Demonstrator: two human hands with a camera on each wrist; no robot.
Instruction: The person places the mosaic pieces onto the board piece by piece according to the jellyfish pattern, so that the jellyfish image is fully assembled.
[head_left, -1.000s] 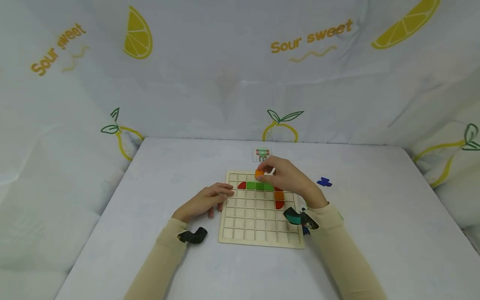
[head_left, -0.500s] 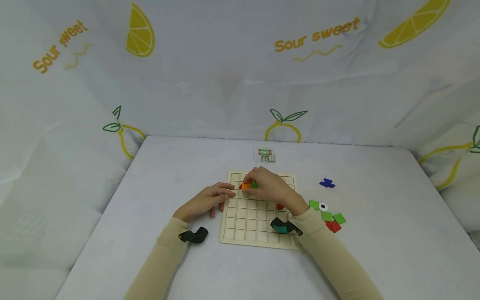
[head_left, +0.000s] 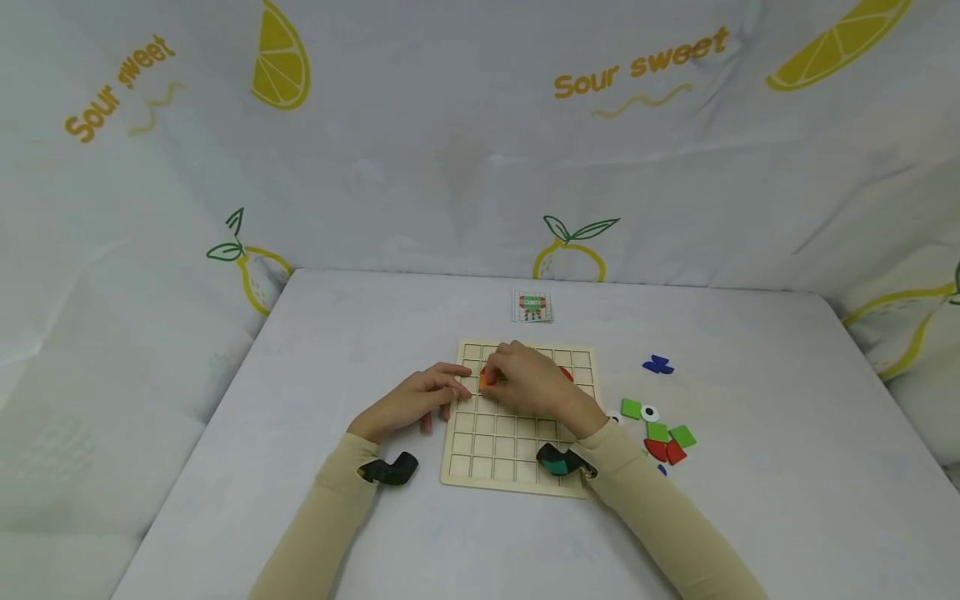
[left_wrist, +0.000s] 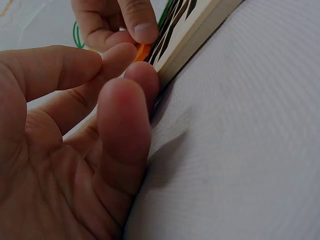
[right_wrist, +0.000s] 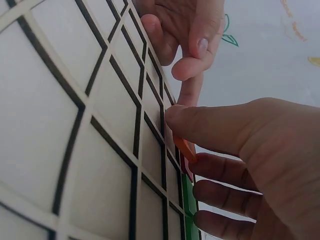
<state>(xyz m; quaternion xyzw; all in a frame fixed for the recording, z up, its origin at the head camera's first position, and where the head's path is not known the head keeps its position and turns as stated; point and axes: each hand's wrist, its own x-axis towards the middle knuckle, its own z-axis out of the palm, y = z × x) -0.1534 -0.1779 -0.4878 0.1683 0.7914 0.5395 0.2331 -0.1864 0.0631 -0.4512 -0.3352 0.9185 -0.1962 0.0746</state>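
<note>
The small orange tile [head_left: 483, 383] sits near the left end of the wooden grid board [head_left: 495, 468], just beside a red tile [right_wrist: 186, 170] and tilted in the right wrist view; whether it is seated cannot be told. The right hand [head_left: 531, 379] pinches it between thumb and forefinger. The left hand [head_left: 408, 404] rests at the board's left edge, fingers loosely bent and gripping nothing. The tile should be light, stiff, fairly smooth and hard to break; opposite side edges look the best hold, since its thin body offers little else. A second ago it hung above the board's far rows; now it is down at the grid. The loose green tiles [head_left: 657, 432], then hidden by the forearm, show on the bench [head_left: 780, 433].
</note>
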